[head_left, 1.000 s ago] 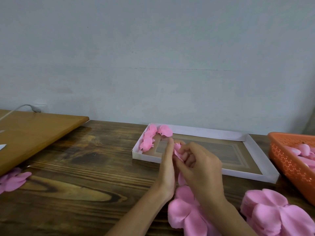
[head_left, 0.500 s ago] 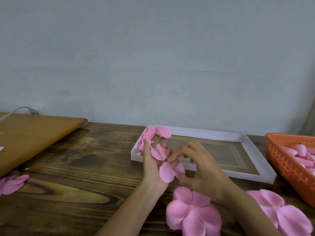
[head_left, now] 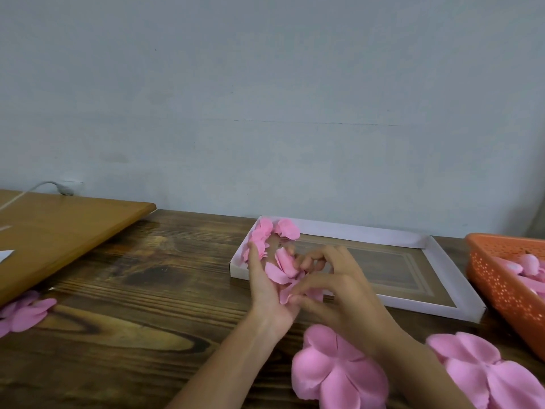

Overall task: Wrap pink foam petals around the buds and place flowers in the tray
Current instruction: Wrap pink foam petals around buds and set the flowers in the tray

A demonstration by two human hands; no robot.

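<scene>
While the petals are only partly gathered, we hold the half-wrapped flower (head_left: 283, 271) between both hands, raised a little above the table and in front of the near-left corner of the tray (head_left: 368, 231). Our left hand (head_left: 267, 290) cradles it from the side, palm turned inward, thumb up and fingers curled behind the pink foam. Our right hand (head_left: 336, 293) pinches the lower petals between thumb and fingertips. Whether a bud sits inside we cannot tell, for petals and fingers cover the middle.

We judge the foam to be very light and soft, thin enough to bend at a touch and springy enough to open again if let go (a hard squeeze would likely crease it). The best hold seems to be low down, at the base where the petals meet, with the outer edges left free. A gentle, steady press should be enough.

A few finished flowers (head_left: 265, 240) lie in the tray's far-left corner. Near us on the table (head_left: 147, 335) lie flat petal sets (head_left: 339, 373), one just beneath our right wrist and another further right. An orange basket (head_left: 498, 281) at the right holds more pink pieces, well apart from our hands. A brown board (head_left: 59, 231) rests on the left.
</scene>
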